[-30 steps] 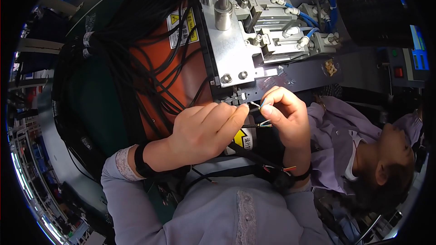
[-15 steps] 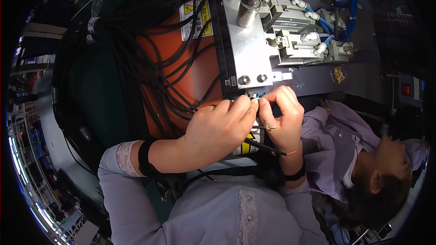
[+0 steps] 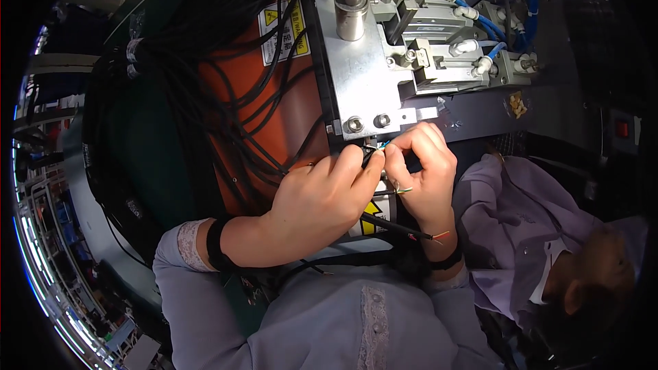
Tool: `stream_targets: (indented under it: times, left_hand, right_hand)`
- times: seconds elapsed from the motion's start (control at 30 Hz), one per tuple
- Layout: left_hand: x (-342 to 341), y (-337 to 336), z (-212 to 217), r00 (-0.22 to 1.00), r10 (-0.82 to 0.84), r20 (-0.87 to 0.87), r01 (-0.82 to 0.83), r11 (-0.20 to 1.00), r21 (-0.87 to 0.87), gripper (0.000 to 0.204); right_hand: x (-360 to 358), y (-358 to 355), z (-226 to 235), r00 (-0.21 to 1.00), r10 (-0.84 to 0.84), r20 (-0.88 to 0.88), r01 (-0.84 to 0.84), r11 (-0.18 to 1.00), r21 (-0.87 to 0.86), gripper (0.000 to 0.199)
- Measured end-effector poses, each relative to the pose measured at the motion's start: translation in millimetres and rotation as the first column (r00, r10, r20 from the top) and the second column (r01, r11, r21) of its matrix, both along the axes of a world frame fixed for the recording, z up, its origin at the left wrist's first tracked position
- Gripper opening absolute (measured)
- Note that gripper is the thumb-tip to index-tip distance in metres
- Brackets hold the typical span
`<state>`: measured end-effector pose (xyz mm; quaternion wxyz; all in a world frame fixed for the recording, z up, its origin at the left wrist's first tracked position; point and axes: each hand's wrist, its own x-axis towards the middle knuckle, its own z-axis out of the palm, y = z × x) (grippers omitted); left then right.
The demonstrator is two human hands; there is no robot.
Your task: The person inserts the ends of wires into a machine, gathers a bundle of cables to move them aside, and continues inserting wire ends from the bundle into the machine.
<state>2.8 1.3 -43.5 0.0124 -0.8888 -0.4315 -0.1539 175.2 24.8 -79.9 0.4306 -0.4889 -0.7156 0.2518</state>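
Note:
My left hand (image 3: 315, 202) pinches a thin black cable (image 3: 371, 151) near its end, just below the front edge of the metal plate. Close against it, my right hand (image 3: 426, 168) is closed, thumb and fingertips together on fine wires (image 3: 385, 144), a blue one among them, that come from that end. The fingers hide most of these wires. Below the fingertips, another cable end with bared green and white wires (image 3: 403, 190) points toward my right palm. A thicker black cable (image 3: 394, 225) runs under my hands to my right wrist, its red and yellowish wire tips (image 3: 439, 237) fanned out.
A bright metal plate (image 3: 363, 85) with bolts and pneumatic cylinders (image 3: 439, 24) stands beyond my hands. Many black cables (image 3: 181, 75) hang over an orange surface (image 3: 295, 113) at left. A co-worker in a lilac jacket (image 3: 507, 219) is close on the right.
The view has shifted slightly, so the machine sits further left. More of the black cable shows between my fingertips; both hands keep their pinch. The co-worker's head has moved lower and to the right.

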Motion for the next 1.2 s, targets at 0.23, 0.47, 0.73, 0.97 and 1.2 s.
stream_targets:
  times: [0.23, 0.47, 0.73, 0.97, 1.2]
  left_hand:
    - [3.0, -3.2, 3.7, 0.999, -0.039, 0.021, 0.04, 0.999, -0.023, 0.032]
    - [-1.6, -7.1, 8.4, 0.999, 0.033, -0.041, -0.033, 0.999, -0.016, 0.037]
    - [-5.3, -0.6, 6.1, 0.998, -0.016, 0.057, 0.014, 0.999, 0.036, 0.035]
    - [-2.9, -1.9, 9.8, 0.998, -0.04, 0.049, 0.041, 0.999, -0.018, 0.034]
    - [1.3, -5.6, 12.6, 0.999, -0.001, -0.042, 0.001, 1.0, 0.016, 0.033]
  right_hand:
    - [1.7, -2.6, -3.1, 0.999, -0.016, -0.034, 0.017, 0.999, 0.029, 0.007]
    - [-5.9, -8.4, 3.9, 0.999, -0.001, 0.041, 0.003, 0.998, -0.062, 0.007]
    - [-11.0, -12.9, -11.7, 0.96, -0.124, -0.253, 0.066, 0.972, -0.225, 0.009]
    - [-7.3, -17.4, -21.2, 0.945, -0.112, -0.308, 0.049, 0.978, -0.204, 0.006]
    - [-4.8, -10.8, -10.6, 0.993, -0.049, -0.108, 0.053, 0.998, 0.039, 0.006]
